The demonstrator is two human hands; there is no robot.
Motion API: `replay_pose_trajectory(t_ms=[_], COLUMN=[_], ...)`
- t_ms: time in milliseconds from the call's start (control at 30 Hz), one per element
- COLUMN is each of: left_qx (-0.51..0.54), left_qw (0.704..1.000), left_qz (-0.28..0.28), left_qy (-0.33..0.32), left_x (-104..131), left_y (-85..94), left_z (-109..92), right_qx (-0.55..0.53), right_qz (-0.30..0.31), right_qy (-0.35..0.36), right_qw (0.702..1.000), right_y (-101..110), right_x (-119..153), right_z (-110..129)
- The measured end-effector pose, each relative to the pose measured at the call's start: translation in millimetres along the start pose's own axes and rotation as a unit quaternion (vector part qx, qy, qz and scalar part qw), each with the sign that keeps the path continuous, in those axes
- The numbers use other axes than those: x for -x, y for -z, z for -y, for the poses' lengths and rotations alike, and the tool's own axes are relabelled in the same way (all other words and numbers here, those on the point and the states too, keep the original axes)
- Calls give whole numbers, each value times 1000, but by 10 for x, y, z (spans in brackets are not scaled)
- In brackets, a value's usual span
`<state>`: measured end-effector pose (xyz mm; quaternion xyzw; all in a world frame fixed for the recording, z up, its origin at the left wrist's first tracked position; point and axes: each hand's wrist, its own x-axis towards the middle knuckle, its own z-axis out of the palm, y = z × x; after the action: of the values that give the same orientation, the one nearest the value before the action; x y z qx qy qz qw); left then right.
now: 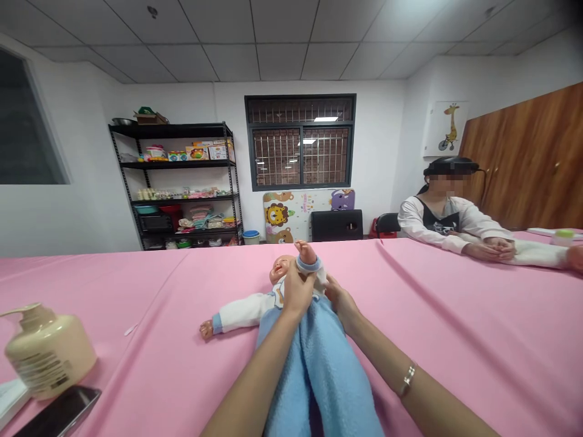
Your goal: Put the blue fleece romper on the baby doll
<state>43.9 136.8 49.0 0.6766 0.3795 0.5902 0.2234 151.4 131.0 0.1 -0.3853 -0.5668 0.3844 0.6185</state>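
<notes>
A baby doll [246,311] lies on its back on the pink tablecloth, its head away from me. It wears a white top with blue cuffs and fluffy blue trousers [332,364]. My left hand [298,288] is wrapped round the doll's raised arm, just below the blue cuff, so the doll's hand [305,251] points up. My right hand [342,303] rests against the doll's side by that same arm, its fingers partly hidden behind the sleeve. The doll's other arm stretches out to the left on the cloth. My left hand partly covers the chest.
At the left stand a pump bottle [50,352] and a dark phone [61,413]. Across the table at the right, a person [437,212] in a headset sits with both hands on another doll's white sleeve [537,254]. A loaded shelf rack [182,162] stands against the far wall.
</notes>
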Motion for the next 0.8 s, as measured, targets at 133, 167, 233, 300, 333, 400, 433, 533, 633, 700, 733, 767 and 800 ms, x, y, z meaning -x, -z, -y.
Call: replay_pose_trajectory(t_ms=[133,167,233,300,333,400,433,533,633,700,733,767,800], left_qx=[74,66,0,-104,-161,-232,-234,-127,-1,11,-3,-22,-42], left_qw=[991,991,996,993,985,965,960,974,993,994,995,995,994], left_qz=[114,117,90,53,48,72,99,150,43,-11,-2,24,55], left_qy=[2,8,15,28,48,102,119,115,108,109,104,96,87], left_x=[-2,0,18,70,110,206,254,344,355,364,376,393,410], left_y=[29,85,259,475,577,737,787,837,829,821,816,811,807], left_z=[-6,-1,38,113,157,246,285,367,409,432,443,454,465], right_qx=[-46,-56,-79,-100,-115,-169,-205,-301,-311,-299,-294,-291,-287], right_qz=[15,16,14,9,4,-22,-40,-81,-107,-138,-146,-146,-138], right_qy=[-33,-43,-65,-88,-101,-145,-174,-254,-300,-323,-329,-331,-330], right_qw=[998,997,995,991,988,975,962,916,895,887,885,885,889], right_y=[75,102,169,243,277,328,343,357,355,357,361,368,378], right_x=[118,131,135,121,112,97,93,87,83,82,84,89,97], right_z=[23,15,-17,-67,-96,-156,-185,-265,-324,-345,-348,-345,-337])
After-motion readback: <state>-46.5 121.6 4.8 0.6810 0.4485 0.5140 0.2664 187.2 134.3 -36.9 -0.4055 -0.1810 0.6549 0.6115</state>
